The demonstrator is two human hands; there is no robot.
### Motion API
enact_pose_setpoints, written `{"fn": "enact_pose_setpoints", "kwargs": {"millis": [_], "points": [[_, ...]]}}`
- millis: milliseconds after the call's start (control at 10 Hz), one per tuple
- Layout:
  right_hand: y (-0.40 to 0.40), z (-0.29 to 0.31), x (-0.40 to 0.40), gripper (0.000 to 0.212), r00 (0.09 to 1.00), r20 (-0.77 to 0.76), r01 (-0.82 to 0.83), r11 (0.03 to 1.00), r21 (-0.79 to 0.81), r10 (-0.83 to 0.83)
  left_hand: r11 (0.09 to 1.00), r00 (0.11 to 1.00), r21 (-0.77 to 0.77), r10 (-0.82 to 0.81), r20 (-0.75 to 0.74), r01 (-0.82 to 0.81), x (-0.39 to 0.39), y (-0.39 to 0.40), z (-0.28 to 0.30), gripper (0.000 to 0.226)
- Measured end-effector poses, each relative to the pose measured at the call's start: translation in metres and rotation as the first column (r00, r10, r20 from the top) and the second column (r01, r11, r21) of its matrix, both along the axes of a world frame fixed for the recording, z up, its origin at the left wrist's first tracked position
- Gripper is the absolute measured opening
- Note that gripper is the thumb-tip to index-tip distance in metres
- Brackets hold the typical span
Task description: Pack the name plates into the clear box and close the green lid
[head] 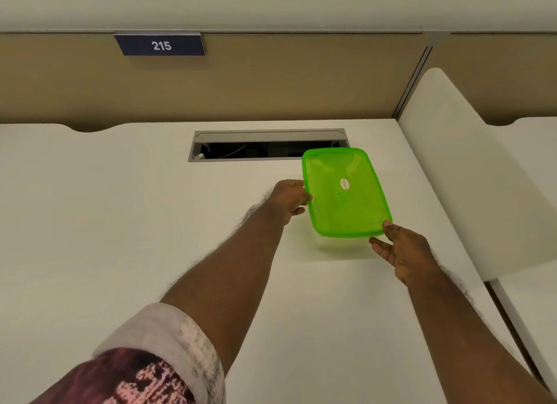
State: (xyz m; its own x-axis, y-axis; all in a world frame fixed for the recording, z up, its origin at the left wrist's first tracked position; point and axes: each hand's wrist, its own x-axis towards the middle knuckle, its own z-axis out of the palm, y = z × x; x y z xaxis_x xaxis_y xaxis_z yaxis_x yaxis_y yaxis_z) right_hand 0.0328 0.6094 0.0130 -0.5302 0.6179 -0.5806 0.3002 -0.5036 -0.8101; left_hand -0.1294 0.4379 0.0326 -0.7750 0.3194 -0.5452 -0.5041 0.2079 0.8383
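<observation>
A translucent green lid (pixel 343 192) with a small oval sticker sits on top of the clear box (pixel 334 244), of which only a faint strip shows below the lid's near edge. My left hand (pixel 287 200) grips the lid's left edge, thumb on top. My right hand (pixel 399 248) touches the lid's near right corner with the thumb, its fingers spread beside the box. A dark blue name plate (pixel 161 44) marked 215 hangs on the partition behind the desk. What lies inside the box is hidden.
The white desk (pixel 120 222) has an open grey cable slot (pixel 265 145) just behind the box. A tan partition (pixel 271 87) rises at the back, and a white divider panel (pixel 452 168) stands on the right.
</observation>
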Motion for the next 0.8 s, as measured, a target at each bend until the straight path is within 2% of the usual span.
{"fn": "enact_pose_setpoints", "kwargs": {"millis": [200,300,400,500,600,800], "points": [[0.005,-0.001,0.002,0.026,0.999,0.023,-0.038,0.998,0.045,0.037,0.998,0.999,-0.054,-0.019,-0.041,0.017,0.0,0.003,0.002,0.053],[0.002,0.002,0.004,0.033,0.99,0.12,-0.095,0.981,0.172,0.075,0.997,0.997,-0.076,-0.023,-0.076,0.017,0.002,0.001,0.002,0.059],[0.0,0.007,0.008,0.04,0.979,0.205,-0.105,0.836,0.538,-0.009,0.983,0.975,-0.183,-0.072,-0.21,0.033,0.005,-0.008,0.004,0.057],[-0.003,0.019,0.012,0.035,0.984,0.18,-0.157,0.561,0.813,0.015,0.94,0.914,-0.341,-0.141,-0.381,0.003,0.007,-0.025,0.008,0.055],[-0.016,0.038,0.005,0.036,0.972,0.209,-0.233,0.358,0.904,0.105,0.87,0.846,-0.491,-0.227,-0.483,-0.046,0.011,-0.049,0.013,0.054],[-0.065,0.076,-0.026,0.045,0.902,0.373,-0.384,0.009,0.923,0.219,0.653,0.606,-0.722,-0.485,-0.631,-0.23,0.02,-0.106,0.03,0.06]]}}
